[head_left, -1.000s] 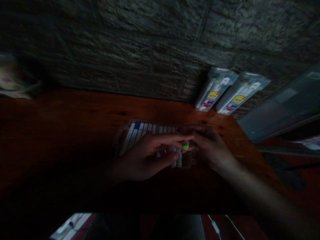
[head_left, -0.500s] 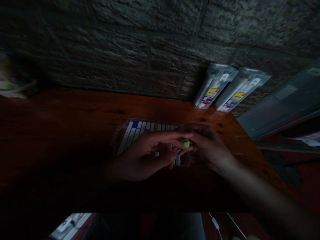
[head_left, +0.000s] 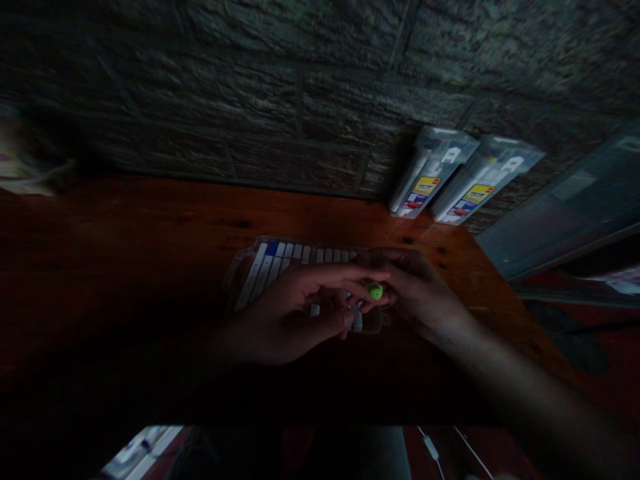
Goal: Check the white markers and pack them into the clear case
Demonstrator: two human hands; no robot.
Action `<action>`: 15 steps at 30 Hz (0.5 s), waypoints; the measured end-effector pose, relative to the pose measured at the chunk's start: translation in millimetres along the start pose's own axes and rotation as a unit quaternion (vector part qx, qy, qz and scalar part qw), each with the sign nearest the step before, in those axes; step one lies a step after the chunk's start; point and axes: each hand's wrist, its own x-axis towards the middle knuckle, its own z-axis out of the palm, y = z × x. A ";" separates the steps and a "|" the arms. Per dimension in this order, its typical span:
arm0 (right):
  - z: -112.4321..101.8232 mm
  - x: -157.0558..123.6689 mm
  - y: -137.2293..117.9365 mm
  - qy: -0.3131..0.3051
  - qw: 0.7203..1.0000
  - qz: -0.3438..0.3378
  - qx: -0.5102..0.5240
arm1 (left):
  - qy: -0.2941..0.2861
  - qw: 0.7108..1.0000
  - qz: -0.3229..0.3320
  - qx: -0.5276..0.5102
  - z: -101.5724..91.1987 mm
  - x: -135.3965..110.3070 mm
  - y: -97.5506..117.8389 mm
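Note:
A marker with a bright green end [head_left: 375, 292] points up toward me between my two hands; most of its body is hidden. My right hand [head_left: 415, 287] is closed round it, with the fingers partly out of sight. From the left, my left hand [head_left: 295, 313] reaches in, thumb apart from the long index finger, fingertips beside the green end and meeting the right hand. Whether the left fingers also touch the marker is too dark to tell. Under both hands lies a clear plastic case [head_left: 233, 277] with rows of white markers [head_left: 257, 267], one showing a blue band.
Two clear boxes, a left one [head_left: 425, 177] and a right one [head_left: 480, 183] with yellow labels, lean against the stone wall [head_left: 260, 100]. A blurred light object [head_left: 30, 167] stands at the far left of the wooden table [head_left: 165, 220]. White cables [head_left: 430, 447] hang below the front edge.
The green end of the marker has shifted very slightly right and down and tilted a little. Both hands stay nearly where they were.

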 end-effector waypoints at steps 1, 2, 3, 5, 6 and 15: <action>0.0 0.4 0.2 0.008 1.000 0.001 -0.001 | -0.003 1.000 0.001 0.006 -0.4 0.0 0.3; -0.2 1.0 0.6 0.019 1.000 0.000 -0.001 | -0.007 1.000 0.005 0.014 -0.9 0.1 0.8; -0.6 1.6 1.2 0.030 1.000 -0.005 0.000 | -0.014 1.000 0.010 0.026 -1.3 0.1 1.3; -1.6 2.6 2.4 0.041 0.999 -0.013 0.002 | -0.033 0.998 0.031 0.050 -1.9 0.0 2.4; -2.1 3.0 2.5 0.038 0.999 -0.011 0.003 | -0.046 0.996 0.044 0.065 -2.0 -0.3 2.8; -13.0 4.9 -14.0 0.094 0.995 -0.038 0.006 | -0.059 0.970 0.110 0.209 4.3 -7.7 0.0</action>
